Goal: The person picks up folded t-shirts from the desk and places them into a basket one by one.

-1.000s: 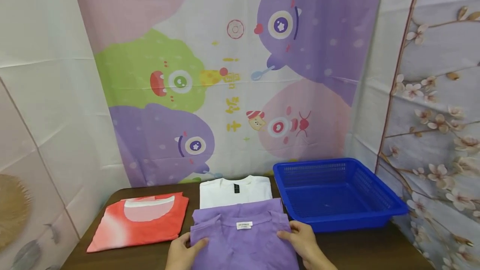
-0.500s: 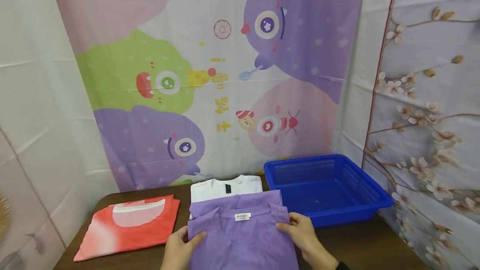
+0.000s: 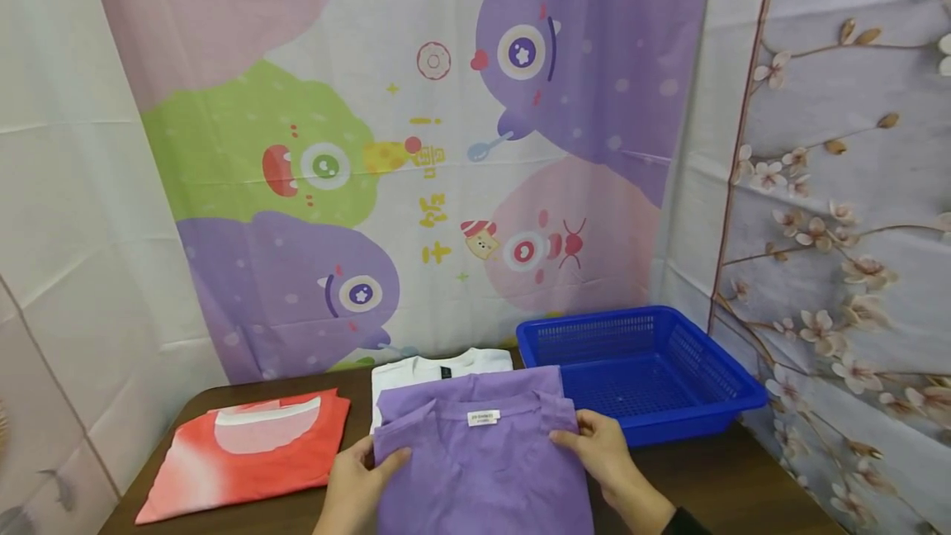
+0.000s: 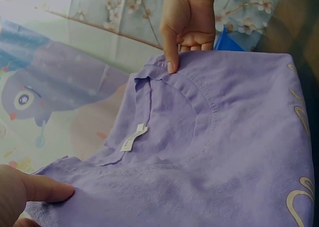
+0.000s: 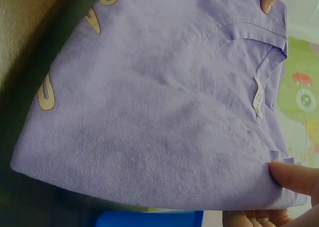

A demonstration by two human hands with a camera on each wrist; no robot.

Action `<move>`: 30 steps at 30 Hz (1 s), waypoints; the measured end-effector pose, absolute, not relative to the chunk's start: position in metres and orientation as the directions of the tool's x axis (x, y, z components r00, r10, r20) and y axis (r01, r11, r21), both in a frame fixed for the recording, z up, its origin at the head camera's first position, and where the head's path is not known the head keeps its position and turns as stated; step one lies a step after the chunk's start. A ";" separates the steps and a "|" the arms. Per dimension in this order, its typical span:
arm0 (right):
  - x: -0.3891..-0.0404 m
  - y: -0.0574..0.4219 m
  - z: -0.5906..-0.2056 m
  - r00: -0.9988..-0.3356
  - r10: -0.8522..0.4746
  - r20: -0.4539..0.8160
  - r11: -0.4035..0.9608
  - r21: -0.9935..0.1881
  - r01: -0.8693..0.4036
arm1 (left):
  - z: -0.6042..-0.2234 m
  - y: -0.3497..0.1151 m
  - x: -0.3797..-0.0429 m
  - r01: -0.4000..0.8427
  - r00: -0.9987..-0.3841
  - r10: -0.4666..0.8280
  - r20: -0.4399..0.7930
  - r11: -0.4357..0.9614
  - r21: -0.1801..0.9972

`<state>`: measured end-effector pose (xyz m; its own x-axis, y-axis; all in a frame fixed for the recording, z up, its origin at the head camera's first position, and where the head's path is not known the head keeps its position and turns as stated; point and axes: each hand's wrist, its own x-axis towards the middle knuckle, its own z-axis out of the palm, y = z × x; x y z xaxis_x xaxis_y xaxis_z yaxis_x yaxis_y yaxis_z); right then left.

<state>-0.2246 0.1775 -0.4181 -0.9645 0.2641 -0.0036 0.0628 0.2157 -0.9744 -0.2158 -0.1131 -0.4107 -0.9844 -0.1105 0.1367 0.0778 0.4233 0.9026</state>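
A folded purple T-shirt (image 3: 490, 469) is held up by its shoulder edges, with the neckline and a white label (image 3: 484, 417) facing the head camera. My left hand (image 3: 357, 481) pinches the shirt's left edge, thumb in front and fingers behind. On the other side my right hand (image 3: 605, 456) pinches the right edge the same way. In the left wrist view, gold lettering (image 4: 299, 202) runs along the shirt's lower part. Behind the purple shirt, a folded white T-shirt (image 3: 423, 368) lies on the table, partly covered from view.
A red and pink folded shirt (image 3: 253, 456) lies at the table's left. At the back right stands a blue plastic basket (image 3: 698, 423) with slotted sides. The brown table (image 3: 691, 477) meets a cartoon-printed curtain (image 3: 446, 304) behind and a flowered one (image 3: 817, 271) on the right.
The head view has turned slightly right, so the surroundings shift left. Both hands keep their grip, and the purple shirt has risen a little, covering more of the white one.
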 end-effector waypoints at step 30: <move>-0.234 0.215 -0.372 -0.963 0.270 0.028 0.294 -0.954 0.055 | -0.371 -0.083 -0.222 0.252 -0.957 -0.049 0.285 0.341 0.905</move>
<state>-0.2338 0.2149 -0.3716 -0.9625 0.2697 0.0280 0.0547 0.2943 -0.9541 -0.2222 -0.0830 -0.3706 -0.9571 -0.0494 0.2855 0.2525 0.3414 0.9054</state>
